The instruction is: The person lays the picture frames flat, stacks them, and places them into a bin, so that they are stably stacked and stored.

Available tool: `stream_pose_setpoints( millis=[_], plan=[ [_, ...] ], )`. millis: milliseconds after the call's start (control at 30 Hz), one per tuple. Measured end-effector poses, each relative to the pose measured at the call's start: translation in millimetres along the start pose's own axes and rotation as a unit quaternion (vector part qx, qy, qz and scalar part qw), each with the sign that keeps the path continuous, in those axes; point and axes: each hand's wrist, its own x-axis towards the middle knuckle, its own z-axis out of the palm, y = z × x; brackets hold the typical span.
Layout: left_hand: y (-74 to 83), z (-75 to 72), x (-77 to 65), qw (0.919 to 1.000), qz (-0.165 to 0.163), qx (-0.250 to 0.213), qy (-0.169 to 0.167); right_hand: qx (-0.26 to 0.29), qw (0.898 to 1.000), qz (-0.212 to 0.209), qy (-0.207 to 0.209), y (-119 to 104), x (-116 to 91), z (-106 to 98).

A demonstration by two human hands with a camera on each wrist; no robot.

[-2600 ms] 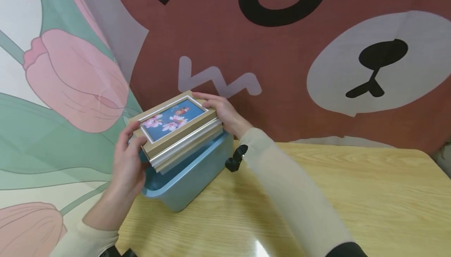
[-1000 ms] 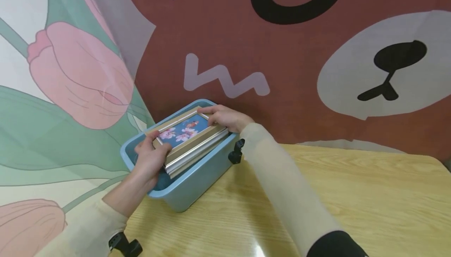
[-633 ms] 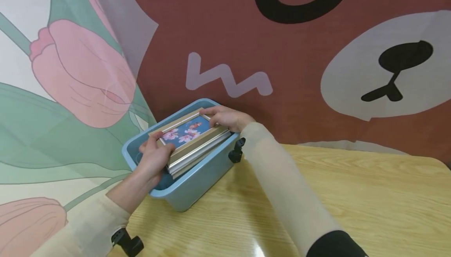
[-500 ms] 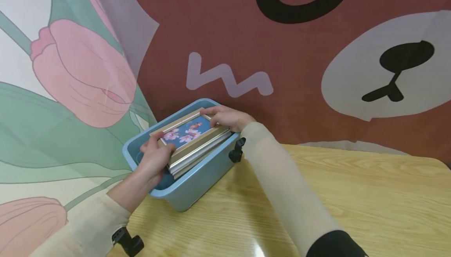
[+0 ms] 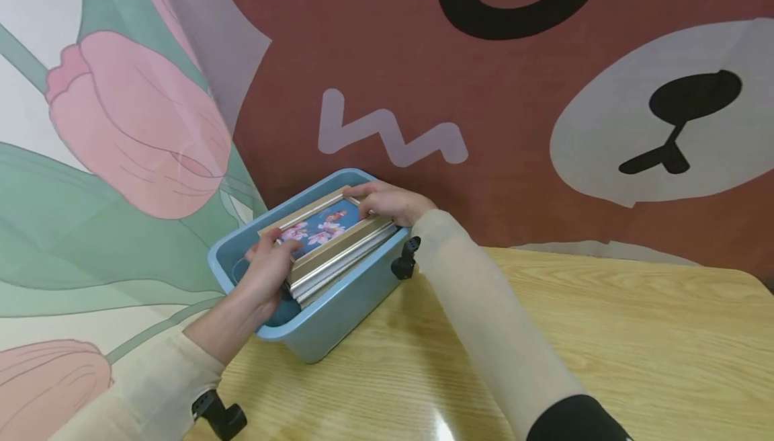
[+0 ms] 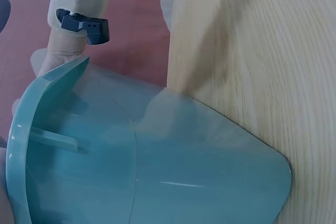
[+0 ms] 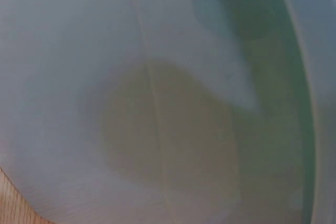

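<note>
A picture frame (image 5: pixel 326 228) with pink blossoms on blue lies atop further silver and tan frame mouldings (image 5: pixel 338 263), like a stack, tilted inside a blue plastic bin (image 5: pixel 338 320). At the stack's near-left end my left hand (image 5: pixel 266 273) holds the picture frame, thumb over its front. My right hand (image 5: pixel 393 202) grips the far-right end, fingertips over the frame's border. The stack's underside is hidden. In the left wrist view the bin's outer wall (image 6: pixel 157 166) fills much of the picture. Bin wall (image 7: pixel 157 129) also fills the right wrist view, blurred.
The bin stands on a wood-grain table (image 5: pixel 605 333), close to a printed fabric backdrop (image 5: pixel 484 105) with a bear and tulips. A black wrist-camera mount (image 5: pixel 219 415) sits on the left sleeve, another mount (image 5: pixel 405 258) on the right.
From above the bin, both hands have lowered the stack of picture frames into it. Over the last half second my left thumb has shifted slightly upward on the frame; my right hand stays put.
</note>
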Motion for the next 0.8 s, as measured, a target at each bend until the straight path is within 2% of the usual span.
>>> stream_pose_setpoints(
  millis=[167, 300, 400, 567, 667, 800],
  plan=[
    [3.1, -0.2, 0.3, 0.9976, -0.049, -0.034, -0.034, -0.007, 1.000, 0.013, -0.001, -1.9, 1.0, 2.9],
    [4.1, 1.6, 1.5, 0.9963, -0.063, -0.024, -0.053, -0.025, 0.999, 0.041, 0.002, -1.5, 0.3, 3.0],
    [3.9, 3.7, 2.3, 0.9965, -0.055, -0.019, -0.060, -0.040, 0.997, 0.064, 0.001, -0.6, -0.2, 2.3],
    [4.1, 4.6, 1.4, 0.9969, -0.041, -0.008, -0.066, -0.037, 0.997, 0.073, 0.011, 1.7, 2.0, 1.2],
    [4.5, 3.6, 0.6, 0.9980, -0.025, 0.013, -0.057, -0.024, 0.998, 0.057, 0.031, 1.5, 4.4, 2.0],
    [5.2, 0.5, -0.8, 0.9973, -0.001, 0.064, -0.037, -0.017, 0.997, -0.004, 0.078, -1.8, 4.7, 6.2]
  ],
)
